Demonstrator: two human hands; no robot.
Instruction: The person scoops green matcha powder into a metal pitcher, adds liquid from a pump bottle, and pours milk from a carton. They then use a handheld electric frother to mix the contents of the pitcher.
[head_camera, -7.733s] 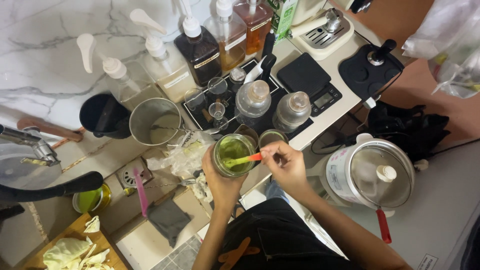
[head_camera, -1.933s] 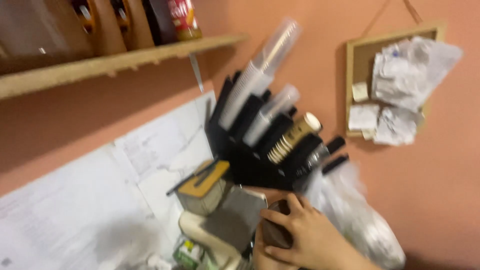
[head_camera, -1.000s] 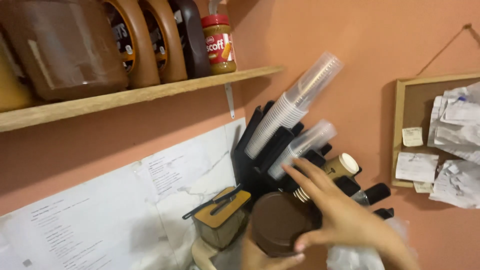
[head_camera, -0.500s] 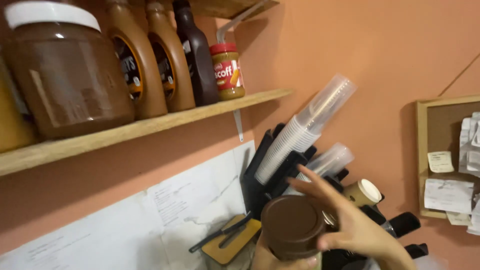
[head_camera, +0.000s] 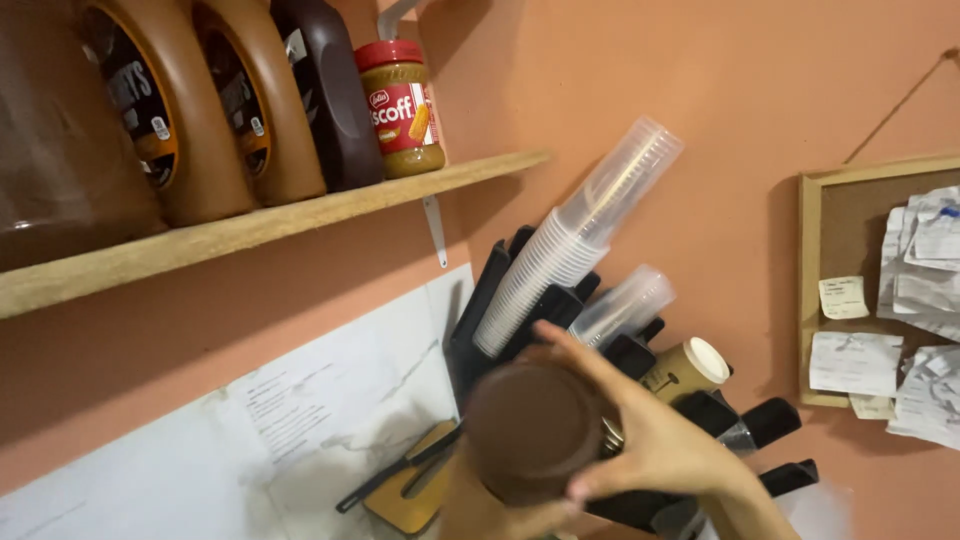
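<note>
Right hand (head_camera: 660, 450) cupped on our brown lid (head_camera: 530, 430); left hand unseen. Step: lid-fitting w/ firm press, we judge.

We log a wooden shelf (head_camera: 250, 235) on the salmon wall, fixed by a white bracket (head_camera: 434, 230). On it stand two brown squeeze bottles (head_camera: 190, 110), a darker bottle (head_camera: 325, 95) and a red-lidded spread jar (head_camera: 400, 105), side by side; a large jar at far left is blurred. Below the shelf, a black rack (head_camera: 500, 300) holds a tilted stack of clear plastic cups (head_camera: 580, 235), a shorter clear stack (head_camera: 625, 305) and kraft paper cups (head_camera: 685, 370). A cork board (head_camera: 850, 240) with pinned paper slips (head_camera: 930, 330) hangs at right. We note a laminated sheet (head_camera: 300, 420) on the wall.
</note>
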